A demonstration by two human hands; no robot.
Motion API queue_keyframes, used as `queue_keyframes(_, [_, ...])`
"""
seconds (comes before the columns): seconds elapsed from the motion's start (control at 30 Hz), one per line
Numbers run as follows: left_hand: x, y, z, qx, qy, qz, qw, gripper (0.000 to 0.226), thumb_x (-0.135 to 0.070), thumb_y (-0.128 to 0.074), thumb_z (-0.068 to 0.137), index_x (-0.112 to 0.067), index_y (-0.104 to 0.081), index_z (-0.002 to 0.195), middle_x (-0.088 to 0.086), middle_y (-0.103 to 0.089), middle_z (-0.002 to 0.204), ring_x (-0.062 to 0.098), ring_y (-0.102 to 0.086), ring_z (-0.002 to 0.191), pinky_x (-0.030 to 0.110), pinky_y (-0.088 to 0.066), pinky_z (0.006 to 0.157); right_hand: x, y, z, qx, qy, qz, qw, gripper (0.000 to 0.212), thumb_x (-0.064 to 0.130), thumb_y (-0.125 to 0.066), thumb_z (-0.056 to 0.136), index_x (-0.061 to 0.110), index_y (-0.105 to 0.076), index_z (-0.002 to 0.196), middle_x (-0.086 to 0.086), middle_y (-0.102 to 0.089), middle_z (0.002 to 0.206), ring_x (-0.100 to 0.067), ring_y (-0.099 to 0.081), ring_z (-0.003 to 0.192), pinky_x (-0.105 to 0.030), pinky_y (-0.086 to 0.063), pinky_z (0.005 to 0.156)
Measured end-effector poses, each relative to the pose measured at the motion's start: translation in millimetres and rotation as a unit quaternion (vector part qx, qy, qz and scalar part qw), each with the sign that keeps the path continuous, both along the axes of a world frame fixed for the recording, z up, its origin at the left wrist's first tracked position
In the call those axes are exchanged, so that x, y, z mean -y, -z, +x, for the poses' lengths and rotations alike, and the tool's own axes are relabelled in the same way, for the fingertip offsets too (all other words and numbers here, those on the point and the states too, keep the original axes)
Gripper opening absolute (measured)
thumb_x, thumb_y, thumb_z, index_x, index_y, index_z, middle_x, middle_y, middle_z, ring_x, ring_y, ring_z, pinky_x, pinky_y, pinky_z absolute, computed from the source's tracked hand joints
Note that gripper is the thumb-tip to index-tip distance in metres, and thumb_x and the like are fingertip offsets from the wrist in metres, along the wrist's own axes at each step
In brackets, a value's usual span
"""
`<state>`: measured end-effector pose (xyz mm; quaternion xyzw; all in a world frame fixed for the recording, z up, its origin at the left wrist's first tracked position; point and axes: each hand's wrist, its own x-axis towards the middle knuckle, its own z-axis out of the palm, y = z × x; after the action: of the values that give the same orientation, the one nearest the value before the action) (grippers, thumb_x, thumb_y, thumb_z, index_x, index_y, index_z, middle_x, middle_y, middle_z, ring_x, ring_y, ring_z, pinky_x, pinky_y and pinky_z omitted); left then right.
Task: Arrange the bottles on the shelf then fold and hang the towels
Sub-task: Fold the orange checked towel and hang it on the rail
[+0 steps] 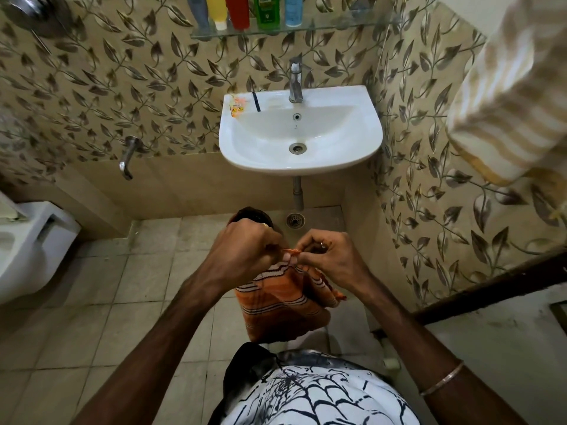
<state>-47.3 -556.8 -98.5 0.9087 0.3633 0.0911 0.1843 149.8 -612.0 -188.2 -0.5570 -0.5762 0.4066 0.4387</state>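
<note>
A person's left hand (245, 250) and right hand (328, 259) meet above the bathroom floor, both closed in a pinch on the top edge of an orange striped towel (282, 302), the fingertips nearly touching where the corners come together. The cloth hangs doubled below the knuckles, in front of the wearer's web-printed shirt (316, 397), with its lower hem clear of the tiled floor (107, 317). A bangle (441, 378) circles the right forearm.

The step in hand appears to be the folding of this towel. To do it well, the two corners should be matched squarely before the pinch shifts, the stripes serving as a guide for alignment, and the cloth kept taut enough that the hanging layers fall flat rather than bunch, as they seem to on the right side.

Beyond the hands, a white wash basin (352, 148) is fixed to the leaf-patterned wall, a chrome tap (296, 84) at its back. Higher up, a glass shelf (337, 24) carries five bottles in a row: grey (198, 10), yellow (216, 10), red (237, 10), green (266, 10) and blue (293, 10), which suggests the shelf part of the job is done. A beige striped towel (506, 87) hangs at the upper right; what it hangs from is out of view. A toilet (33, 246) stands at the left edge.
</note>
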Motion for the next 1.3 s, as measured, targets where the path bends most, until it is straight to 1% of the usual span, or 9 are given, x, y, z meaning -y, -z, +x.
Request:
queue_keyframes(0.23, [-1,-8,-3,0.017,0.031,-0.019,0.999,0.021,-0.011,-0.070,0.085,-0.024,-0.081,0.098,-0.008,-0.077,0.087,0.003,-0.064,0.074,0.032,-0.057,0.063,-8,12,5,-0.015,-0.100,-0.076,0.992,0.021,0.019,-0.077,0.086,0.037,-0.076,0.097,0.010,-0.076,0.101,-0.008,-0.071,0.099,-0.028,-0.056,0.087])
queue_keyframes(0.43, [-6,-16,-16,0.023,0.008,-0.050,0.998,0.017,-0.014,-0.073,0.086,-0.025,-0.080,0.097,-0.009,-0.078,0.088,0.003,-0.070,0.076,0.038,-0.060,0.064,-13,21,6,-0.027,-0.074,-0.104,0.992,0.017,0.018,-0.083,0.077,0.031,-0.079,0.088,0.002,-0.078,0.092,-0.016,-0.074,0.091,-0.039,-0.059,0.084])
queue_keyframes(0.57, [-10,-18,-27,0.036,-0.021,-0.063,0.997,0.016,-0.015,-0.075,0.085,-0.027,-0.080,0.094,-0.012,-0.078,0.089,-0.002,-0.068,0.075,0.033,-0.059,0.065,-12,24,8,-0.020,-0.052,-0.112,0.992,0.015,0.016,-0.086,0.074,0.025,-0.080,0.085,0.003,-0.079,0.086,-0.011,-0.074,0.083,-0.029,-0.058,0.074])
queue_keyframes(0.7, [-14,-16,-43,0.022,-0.060,-0.076,0.995,0.014,-0.017,-0.075,0.085,-0.025,-0.080,0.095,-0.009,-0.078,0.092,-0.002,-0.068,0.078,0.033,-0.060,0.068,-13,25,8,0.016,-0.035,-0.121,0.992,0.013,0.022,-0.088,0.073,0.025,-0.080,0.084,0.003,-0.078,0.084,-0.012,-0.075,0.082,-0.034,-0.062,0.075])
queue_keyframes(0.8, [-20,-13,-53,-0.032,-0.094,-0.068,0.993,0.014,-0.022,-0.075,0.085,-0.027,-0.079,0.098,-0.007,-0.078,0.094,0.004,-0.069,0.080,0.036,-0.060,0.071,-11,22,4,0.053,-0.023,-0.103,0.993,0.011,0.024,-0.087,0.075,0.022,-0.079,0.082,0.008,-0.077,0.079,-0.002,-0.072,0.075,-0.019,-0.056,0.064])
queue_keyframes(0.93, [-26,-4,-55,-0.188,-0.130,-0.020,0.973,0.059,-0.051,-0.076,0.080,-0.035,-0.060,0.133,-0.001,-0.070,0.126,0.019,-0.065,0.111,0.040,-0.054,0.090,-8,14,-2,0.089,-0.016,-0.072,0.993,0.009,0.025,-0.086,0.076,0.026,-0.077,0.079,0.012,-0.075,0.076,0.001,-0.071,0.074,-0.017,-0.055,0.063])
queue_keyframes(1.07, [-14,1,-34,-0.184,-0.077,-0.008,0.980,0.090,-0.068,-0.070,0.073,-0.037,-0.036,0.151,-0.005,-0.053,0.148,0.022,-0.055,0.129,0.037,-0.047,0.098,-7,6,-8,0.114,-0.034,-0.034,0.992,0.011,0.023,-0.086,0.076,0.026,-0.075,0.077,0.014,-0.074,0.072,-0.001,-0.071,0.071,-0.025,-0.059,0.062])
queue_keyframes(1.2, [-2,12,-5,-0.156,-0.016,-0.058,0.986,0.087,-0.071,-0.068,0.071,-0.037,-0.043,0.147,-0.008,-0.059,0.140,0.015,-0.061,0.119,0.034,-0.050,0.096,-4,-3,-12,0.155,-0.035,-0.010,0.987,0.022,0.023,-0.082,0.081,0.039,-0.068,0.075,0.017,-0.071,0.072,0.002,-0.069,0.070,-0.024,-0.059,0.062])
queue_keyframes(1.3, [-1,26,2,-0.143,-0.020,-0.090,0.985,0.071,-0.073,-0.066,0.070,-0.036,-0.060,0.130,-0.011,-0.072,0.117,0.006,-0.067,0.098,0.031,-0.057,0.080,-2,-6,-11,0.155,-0.032,-0.008,0.987,0.017,0.020,-0.079,0.083,0.034,-0.070,0.079,0.014,-0.072,0.075,0.001,-0.070,0.070,-0.030,-0.061,0.063])
